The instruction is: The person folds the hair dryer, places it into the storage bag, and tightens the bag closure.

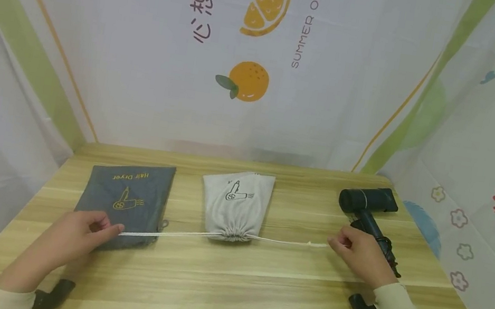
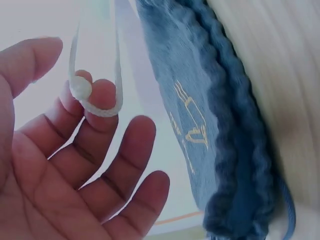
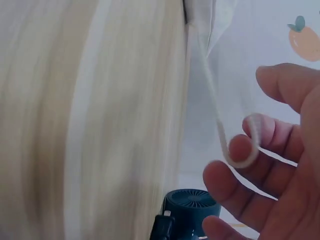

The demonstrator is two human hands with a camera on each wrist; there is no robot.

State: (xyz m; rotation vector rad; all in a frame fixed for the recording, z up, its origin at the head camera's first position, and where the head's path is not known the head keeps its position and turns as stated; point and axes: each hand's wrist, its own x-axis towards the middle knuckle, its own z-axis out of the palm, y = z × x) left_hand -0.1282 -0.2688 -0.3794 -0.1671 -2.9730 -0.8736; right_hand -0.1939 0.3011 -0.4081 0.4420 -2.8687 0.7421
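A light grey drawstring pouch (image 1: 237,204) printed with a hair dryer lies mid-table, its gathered mouth towards me. White drawstrings run out taut from both sides of that mouth. My left hand (image 1: 74,235) holds the left drawstring (image 1: 168,234); in the left wrist view its loop, with a white bead (image 2: 81,88), hooks over bent fingers, the thumb apart. On the other side my right hand (image 1: 364,255) holds the right drawstring (image 1: 284,242). Bent fingertips catch that loop in the right wrist view, again with the thumb away from it.
A dark grey pouch (image 1: 126,192) marked "Hair Dryer" lies at the left, partly behind my left hand. Beyond my right hand is a black hair dryer (image 1: 370,200), its cable bundled by the handle. Printed white curtains (image 1: 143,80) surround the wooden table (image 1: 217,294).
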